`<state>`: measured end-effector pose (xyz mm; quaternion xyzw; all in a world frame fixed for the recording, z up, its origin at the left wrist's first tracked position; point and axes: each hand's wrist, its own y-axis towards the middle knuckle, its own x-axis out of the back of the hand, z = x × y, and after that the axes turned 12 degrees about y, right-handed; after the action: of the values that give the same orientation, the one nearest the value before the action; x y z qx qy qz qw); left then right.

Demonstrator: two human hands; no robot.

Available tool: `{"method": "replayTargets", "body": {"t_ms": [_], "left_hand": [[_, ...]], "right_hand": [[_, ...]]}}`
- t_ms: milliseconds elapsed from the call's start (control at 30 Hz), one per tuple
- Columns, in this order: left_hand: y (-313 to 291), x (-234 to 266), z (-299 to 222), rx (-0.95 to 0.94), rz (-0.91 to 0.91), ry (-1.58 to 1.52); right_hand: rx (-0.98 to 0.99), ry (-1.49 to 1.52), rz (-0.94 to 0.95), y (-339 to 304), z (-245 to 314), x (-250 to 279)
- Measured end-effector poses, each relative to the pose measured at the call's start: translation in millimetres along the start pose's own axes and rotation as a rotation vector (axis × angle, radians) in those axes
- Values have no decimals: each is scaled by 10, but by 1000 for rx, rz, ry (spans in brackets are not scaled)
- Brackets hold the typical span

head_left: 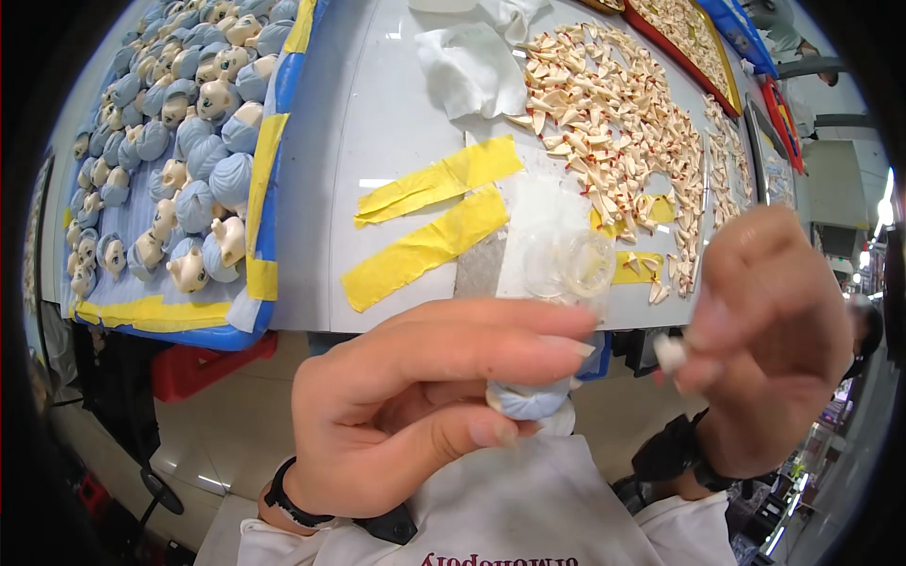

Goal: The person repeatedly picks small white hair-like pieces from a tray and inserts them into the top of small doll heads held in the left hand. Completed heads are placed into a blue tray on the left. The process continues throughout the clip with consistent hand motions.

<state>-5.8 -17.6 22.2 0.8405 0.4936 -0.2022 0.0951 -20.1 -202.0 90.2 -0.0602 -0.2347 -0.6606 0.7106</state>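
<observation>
My left hand (406,396) is closed around a small doll head (530,400) with light blue moulded hair, held between thumb and fingers above my lap. My fingers hide much of the head. To its right, my right hand (769,321), smeared by motion, pinches a small cream-coloured piece (671,354) between thumb and fingertips. That piece is blurred; it resembles the pale pointed parts with red tips heaped on the table (613,113). The two hands are apart. Just beyond my left fingertips stand small clear round cups (587,262) on the table.
On the left, a blue-rimmed tray (269,226) edged with yellow tape holds many blue-haired doll heads (195,203). Yellow tape strips (429,241) cross the white table (330,141). A white cloth (469,71) lies farther back. At the far right, a red tray (703,66) holds more pale parts.
</observation>
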Motion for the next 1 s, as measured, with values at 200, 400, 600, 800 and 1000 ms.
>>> {"method": "replayTargets", "body": {"t_ms": [200,400,600,800,1000], "left_hand": [[-3,99,107,-349,138,426],[25,45,20,-538,137,827],[-49,-92,6,-586,7,960],[-18,-52,20,-587,2,988],[-15,98,134,-364,-130,542]], "right_hand": [[-46,198,197,-227,-69,4],[162,23,226,-231,-123,-121],[350,-197,250,-191,-102,-87],[202,48,99,-230,-193,-144],[-48,-139,-265,-166,-442,347]]}}
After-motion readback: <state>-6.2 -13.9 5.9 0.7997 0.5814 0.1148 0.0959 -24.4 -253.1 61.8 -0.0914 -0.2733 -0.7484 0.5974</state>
